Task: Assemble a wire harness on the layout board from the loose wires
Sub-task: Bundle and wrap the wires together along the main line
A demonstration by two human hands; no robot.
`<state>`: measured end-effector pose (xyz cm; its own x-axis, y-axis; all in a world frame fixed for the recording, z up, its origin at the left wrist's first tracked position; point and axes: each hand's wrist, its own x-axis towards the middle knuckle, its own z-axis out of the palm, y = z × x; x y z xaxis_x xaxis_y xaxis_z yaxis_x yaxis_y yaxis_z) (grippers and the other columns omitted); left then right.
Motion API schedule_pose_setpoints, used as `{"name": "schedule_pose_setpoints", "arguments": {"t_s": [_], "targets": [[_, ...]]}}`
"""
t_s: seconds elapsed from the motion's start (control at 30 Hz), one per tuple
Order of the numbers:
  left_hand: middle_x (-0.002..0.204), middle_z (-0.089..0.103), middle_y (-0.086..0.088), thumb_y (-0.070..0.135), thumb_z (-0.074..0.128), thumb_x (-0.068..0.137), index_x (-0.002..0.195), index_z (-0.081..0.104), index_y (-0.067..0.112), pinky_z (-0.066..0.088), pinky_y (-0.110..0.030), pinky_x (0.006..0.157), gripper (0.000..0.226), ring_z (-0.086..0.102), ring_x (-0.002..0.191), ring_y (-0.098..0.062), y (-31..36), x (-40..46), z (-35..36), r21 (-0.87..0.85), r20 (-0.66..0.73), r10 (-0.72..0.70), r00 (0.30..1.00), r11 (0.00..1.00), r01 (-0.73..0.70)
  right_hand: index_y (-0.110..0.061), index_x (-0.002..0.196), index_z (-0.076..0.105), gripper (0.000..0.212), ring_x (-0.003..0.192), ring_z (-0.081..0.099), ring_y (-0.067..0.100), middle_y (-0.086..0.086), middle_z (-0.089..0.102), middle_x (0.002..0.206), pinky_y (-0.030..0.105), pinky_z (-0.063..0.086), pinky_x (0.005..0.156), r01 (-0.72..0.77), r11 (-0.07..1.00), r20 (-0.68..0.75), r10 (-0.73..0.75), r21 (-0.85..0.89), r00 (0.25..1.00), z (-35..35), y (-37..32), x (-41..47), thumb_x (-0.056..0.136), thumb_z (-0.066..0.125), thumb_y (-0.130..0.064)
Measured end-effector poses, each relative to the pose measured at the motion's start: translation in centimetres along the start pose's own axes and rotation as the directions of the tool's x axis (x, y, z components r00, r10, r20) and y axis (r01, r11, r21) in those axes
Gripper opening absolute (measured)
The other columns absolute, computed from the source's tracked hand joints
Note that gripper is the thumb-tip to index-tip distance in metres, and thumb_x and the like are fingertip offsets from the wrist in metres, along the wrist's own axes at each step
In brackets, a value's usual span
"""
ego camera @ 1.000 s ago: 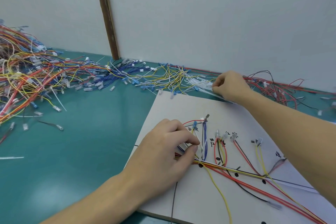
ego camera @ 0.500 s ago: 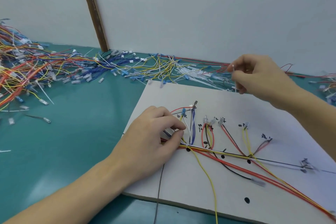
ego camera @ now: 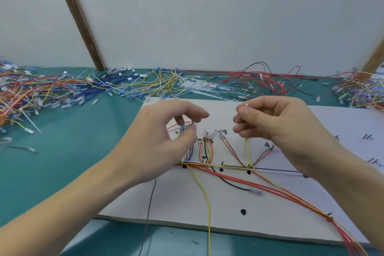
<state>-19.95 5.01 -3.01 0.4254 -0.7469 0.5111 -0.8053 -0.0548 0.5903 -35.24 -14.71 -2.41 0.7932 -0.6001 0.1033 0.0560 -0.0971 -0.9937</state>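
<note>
Both hands over the layout board (ego camera: 270, 210): right (ego camera: 276, 122) pinches upright cable tie (ego camera: 242, 113), left (ego camera: 166, 137) relaxed.

Matt white layout board (ego camera: 270, 210) on a smooth teal table (ego camera: 62, 168).

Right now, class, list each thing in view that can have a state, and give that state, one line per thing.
Left hand: raised over the board, fingers curled at the blue wires' upper ends.
Right hand: pinching a thin white cable tie.
Cable tie: held above the board, unfastened.
Board: flat on the table, wires laid along its line.
Loose wires: heaped behind the board.
</note>
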Motion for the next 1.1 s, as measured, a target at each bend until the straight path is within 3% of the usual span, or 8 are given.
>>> {"name": "schedule_pose_setpoints", "arguments": {"t_s": [0.13,0.23,0.33,0.53,0.77,0.87,0.97,1.1], "targets": [[0.095,0.073,0.024,0.034,0.074,0.091,0.108,0.077,0.035,0.040,-0.010,0.077,0.017,0.063,0.095,-0.009,1.3,2.0,1.5,-0.030,0.028,0.004,1.000,1.000,-0.003,-0.004,0.092,0.077,0.021,0.080,0.077,0.029,0.019,0.077,0.090,0.026,0.061,0.067,-0.015,0.988,0.024,0.011,0.154,1.000,0.1,-0.4,-0.1,0.079,0.076,-0.020],[0.080,0.076,0.016,0.024,0.077,0.093,0.095,0.082,0.028,0.050,-0.018,0.074,0.007,0.071,0.082,-0.011,0.8,2.4,3.0,-0.194,0.096,-0.051,0.994,0.979,0.069,-0.005,0.094,0.078,0.020,0.087,0.078,0.032,0.022,0.077,0.095,0.025,0.061,0.069,-0.028,0.979,0.073,0.013,0.202,0.997,0.3,0.2,-0.3,0.079,0.075,-0.018],[0.077,0.077,0.009,0.021,0.076,0.093,0.088,0.082,0.026,0.047,-0.010,0.068,0.009,0.070,0.075,-0.006,0.0,2.1,3.6,-0.279,0.111,-0.078,0.991,0.954,0.106,-0.007,0.094,0.079,0.017,0.086,0.078,0.031,0.021,0.077,0.094,0.026,0.061,0.070,-0.017,0.979,0.066,0.004,0.202,0.998,0.4,0.8,-0.4,0.080,0.074,-0.018],[0.065,0.066,0.017,0.017,0.078,0.091,0.082,0.079,0.027,0.040,-0.005,0.066,0.013,0.058,0.064,0.002,-0.2,1.0,4.3,-0.232,0.069,-0.092,0.993,0.967,0.105,-0.014,0.096,0.080,0.013,0.086,0.077,0.031,0.017,0.078,0.091,0.029,0.062,0.073,0.007,0.997,0.115,-0.017,0.081,0.993,0.3,1.3,-0.7,0.088,0.071,-0.010],[0.076,0.070,0.017,0.023,0.085,0.085,0.085,0.081,0.033,0.038,-0.006,0.071,0.011,0.063,0.079,-0.004,-0.7,0.7,4.4,-0.169,0.040,-0.103,0.994,0.980,0.109,-0.014,0.094,0.080,0.017,0.082,0.077,0.026,0.017,0.078,0.091,0.025,0.061,0.072,-0.070,0.998,0.201,0.067,0.008,0.977,-0.6,1.2,-0.9,0.091,0.069,-0.002],[0.079,0.071,0.017,0.020,0.086,0.082,0.086,0.082,0.030,0.042,-0.012,0.073,0.012,0.064,0.083,-0.010,-0.8,0.5,4.5,-0.119,-0.017,-0.018,1.000,0.993,0.016,-0.014,0.090,0.080,0.012,0.076,0.075,0.023,0.015,0.078,0.087,0.025,0.060,0.068,-0.099,0.994,0.227,0.107,-0.046,0.968,-0.8,1.2,-1.0,0.088,0.072,-0.005],[0.080,0.074,0.015,0.018,0.084,0.085,0.088,0.083,0.020,0.050,-0.030,0.076,0.005,0.061,0.082,-0.014,-0.8,0.6,4.7,0.026,-0.069,0.182,0.981,0.983,-0.181,-0.011,0.088,0.081,0.015,0.065,0.069,0.019,0.014,0.076,0.082,0.024,0.057,0.059,-0.173,0.984,0.243,0.178,-0.042,0.954,-0.7,1.0,-1.0,0.080,0.076,-0.022],[0.082,0.074,0.010,0.021,0.082,0.088,0.091,0.084,0.018,0.050,-0.033,0.074,0.005,0.058,0.082,-0.017,-1.1,0.5,4.9,0.068,-0.054,0.282,0.958,0.958,-0.278,-0.010,0.089,0.080,0.012,0.055,0.056,0.014,0.008,0.071,0.071,0.020,0.046,0.047,-0.183,0.972,0.241,0.214,-0.145,0.947,-0.4,1.1,-0.8,0.090,0.073,-0.020]]}}
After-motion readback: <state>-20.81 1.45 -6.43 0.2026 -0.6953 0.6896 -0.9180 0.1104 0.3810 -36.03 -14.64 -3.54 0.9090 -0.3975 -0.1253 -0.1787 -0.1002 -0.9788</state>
